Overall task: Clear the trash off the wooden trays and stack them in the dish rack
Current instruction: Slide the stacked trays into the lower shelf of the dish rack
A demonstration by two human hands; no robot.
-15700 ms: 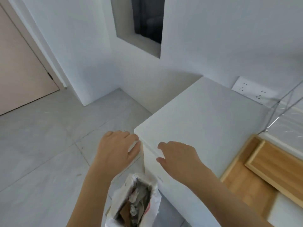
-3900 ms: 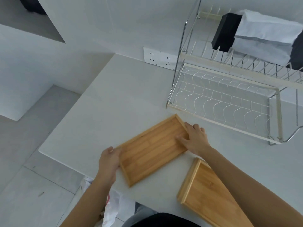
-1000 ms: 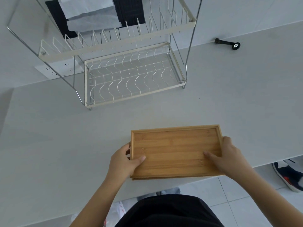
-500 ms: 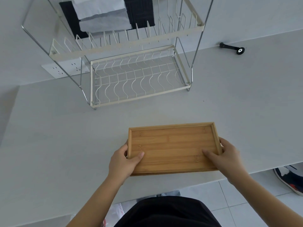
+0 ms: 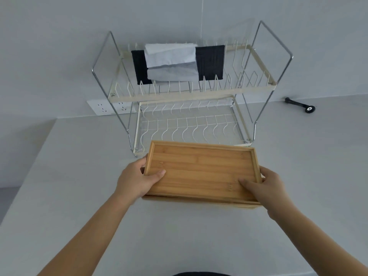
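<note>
Two wooden trays (image 5: 201, 168) lie stacked one on the other, held level above the counter, with no trash on the top one. My left hand (image 5: 135, 180) grips the stack's left end, thumb on top. My right hand (image 5: 266, 188) grips the right end in the same way. The far edge of the stack reaches the front rail of the two-tier wire dish rack (image 5: 191, 126), whose lower shelf holds nothing.
The upper rack shelf holds a black cloth (image 5: 210, 62) and a folded white cloth (image 5: 171, 60). A wall socket (image 5: 103, 107) sits behind the rack's left leg. A small black tool (image 5: 300, 105) lies at the back right of the white counter (image 5: 79, 186).
Both hands have carried the stacked trays forward from the counter's front edge up to the rack's lower shelf. The rack now fills the view's centre.
</note>
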